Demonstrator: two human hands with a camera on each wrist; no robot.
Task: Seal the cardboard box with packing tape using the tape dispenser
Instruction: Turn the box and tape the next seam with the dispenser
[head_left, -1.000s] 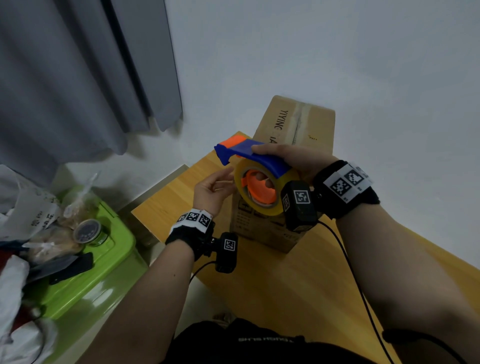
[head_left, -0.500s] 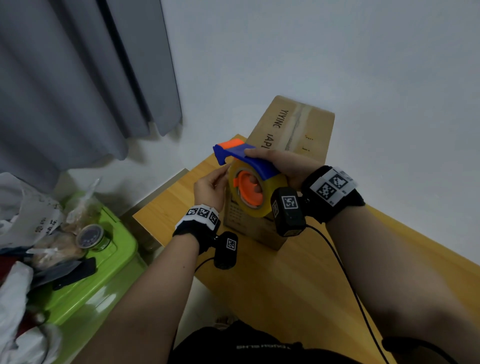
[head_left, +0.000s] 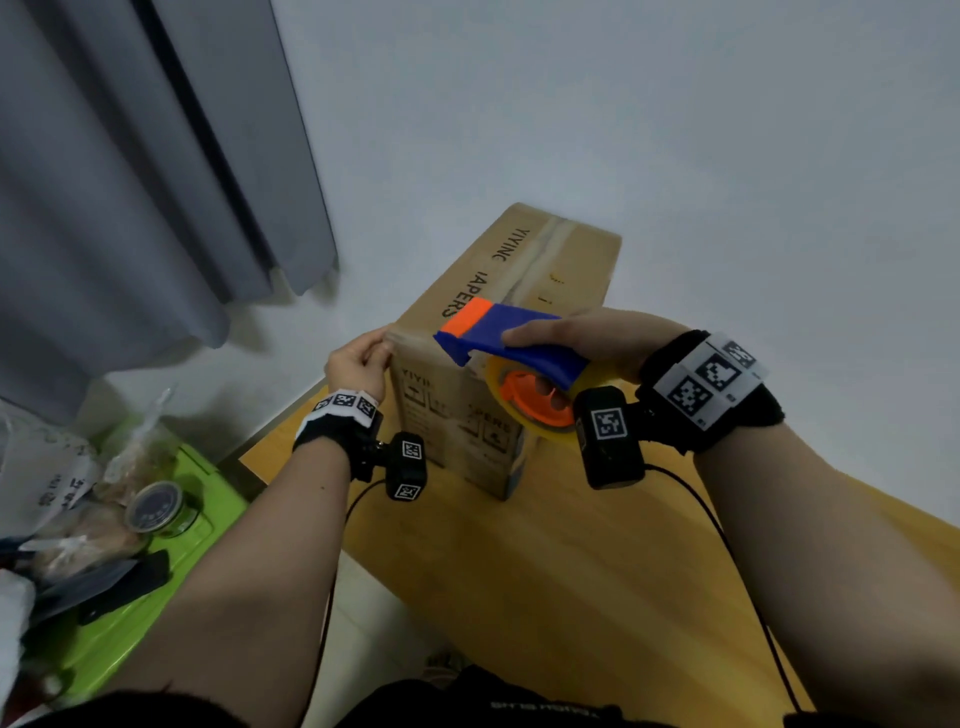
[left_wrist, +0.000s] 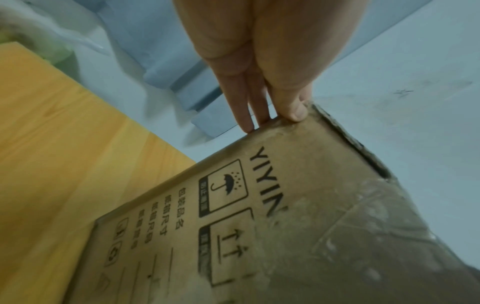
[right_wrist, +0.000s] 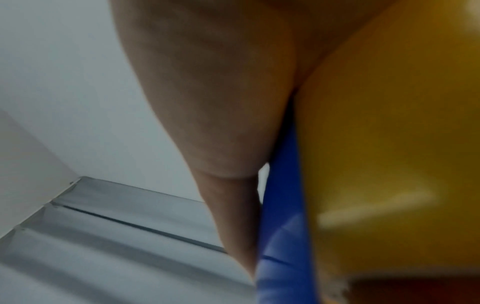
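Observation:
A tall cardboard box (head_left: 550, 260) stands on the wooden table (head_left: 571, 597), with an old tape strip along its top seam. My right hand (head_left: 571, 332) grips the blue tape dispenser (head_left: 514, 338). Its orange tip lies over the near top edge of the box, and its yellow tape roll (head_left: 540, 400) hangs in front of the near face. My left hand (head_left: 363, 361) pinches the box's near top left corner. In the left wrist view the thumb and fingers (left_wrist: 293, 111) touch that edge of the box (left_wrist: 298, 205). The right wrist view shows only my right hand (right_wrist: 207, 123), the blue dispenser (right_wrist: 280, 205) and the yellow roll (right_wrist: 389, 144), all blurred.
A green bin (head_left: 156, 613) left of the table carries a jar (head_left: 153, 512), bags and dark items. Grey curtains (head_left: 130, 156) hang at the back left. A white wall stands close behind the box. The table's left edge runs just beside my left wrist.
My right hand has carried the dispenser up and right to the box's near top edge. My left hand has left the tape roll and taken the box's corner.

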